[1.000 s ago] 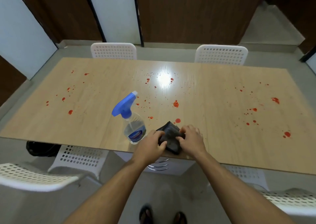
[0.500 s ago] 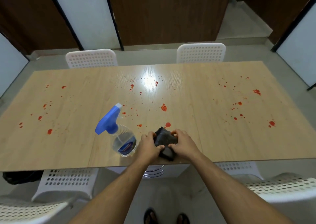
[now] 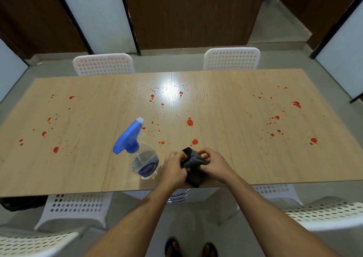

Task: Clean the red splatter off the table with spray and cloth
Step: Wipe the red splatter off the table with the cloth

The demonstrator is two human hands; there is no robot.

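Your left hand (image 3: pixel 174 168) and your right hand (image 3: pixel 214 166) are both curled around the dark cloth (image 3: pixel 193 165), gripping it between them just above the near edge of the surface (image 3: pixel 255 158). The left hand's fingers wrap the cloth's left side, and the right hand pinches its upper right part with the fingertips bent inward. The lower end of the cloth hangs down past the near edge of the surface. Just to the left of your left hand stands the spray bottle (image 3: pixel 144 158), upright on the surface, clear-bodied with liquid inside, a blue label low on its side, and a blue trigger head whose white nozzle points away from you. Nothing is touching the bottle. The red splatter (image 3: pixel 194 142) lies all over the wooden top: a round drop just beyond the cloth, another blot further out near the middle, small specks around the bright glare of the overhead light, a scatter of drops over the left part, and another scatter over the right part. Two white perforated chairs (image 3: pixel 104 64) are tucked in at the far side, and more white chairs sit at the near side, to either side of you. Your feet in dark sandals (image 3: pixel 172 247) show on the grey floor below.
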